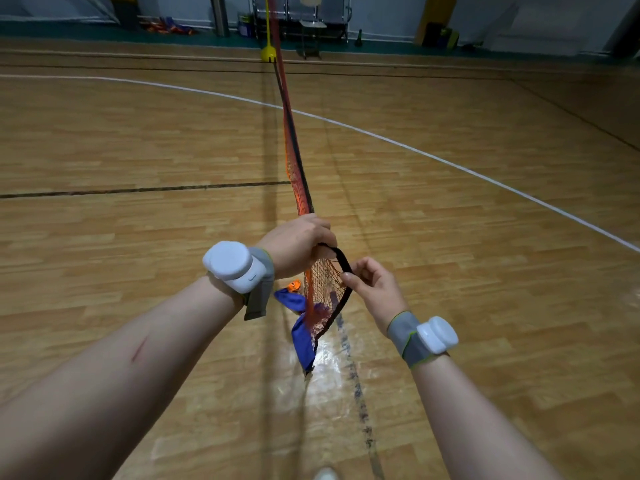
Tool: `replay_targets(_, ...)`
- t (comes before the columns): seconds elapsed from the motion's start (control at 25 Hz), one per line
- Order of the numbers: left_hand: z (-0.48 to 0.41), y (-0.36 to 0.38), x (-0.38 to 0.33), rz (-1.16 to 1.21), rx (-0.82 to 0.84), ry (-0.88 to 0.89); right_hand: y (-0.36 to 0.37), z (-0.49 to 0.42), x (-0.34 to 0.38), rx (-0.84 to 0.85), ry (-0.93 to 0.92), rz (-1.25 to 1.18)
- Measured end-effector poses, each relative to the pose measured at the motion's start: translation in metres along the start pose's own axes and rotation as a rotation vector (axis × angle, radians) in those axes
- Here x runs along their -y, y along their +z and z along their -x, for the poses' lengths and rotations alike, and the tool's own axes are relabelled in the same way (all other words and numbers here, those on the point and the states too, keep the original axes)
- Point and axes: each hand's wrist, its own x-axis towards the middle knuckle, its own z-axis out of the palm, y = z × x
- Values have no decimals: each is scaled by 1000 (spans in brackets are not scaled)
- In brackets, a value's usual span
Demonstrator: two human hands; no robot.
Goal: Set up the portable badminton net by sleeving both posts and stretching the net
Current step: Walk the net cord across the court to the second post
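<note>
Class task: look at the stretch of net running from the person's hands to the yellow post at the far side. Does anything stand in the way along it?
Nothing visible does. The net runs clear above bare floor from the left hand to the yellow post. The blue bag lies below the hands.

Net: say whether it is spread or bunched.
Bunched. The net runs as a narrow rope-like strip from the yellow post to the left hand; the right hand pinches its black edge.

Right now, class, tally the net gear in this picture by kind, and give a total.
Yellow post: 1
Orange net: 1
Blue bag: 1
White wrist units, left and right: 2
Total: 5
</note>
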Motion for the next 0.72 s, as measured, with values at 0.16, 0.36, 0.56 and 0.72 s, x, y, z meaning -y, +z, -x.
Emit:
replay_targets(0.16, 18, -17, 7, -20, -6, -11, 17, 6, -3, -22, 53, 53)
replay_targets(0.36, 40, -41, 12, -16, -74, -22, 33, 22, -4, -26, 69, 45)
replay_targets(0.56, 53, -56, 20, -29, -110, -24, 42, 43, 2, -47, 85, 17)
replay_targets(0.72, 61, -51, 27, -32, -107, -51, 44, 60, 9, -80, 61, 44)
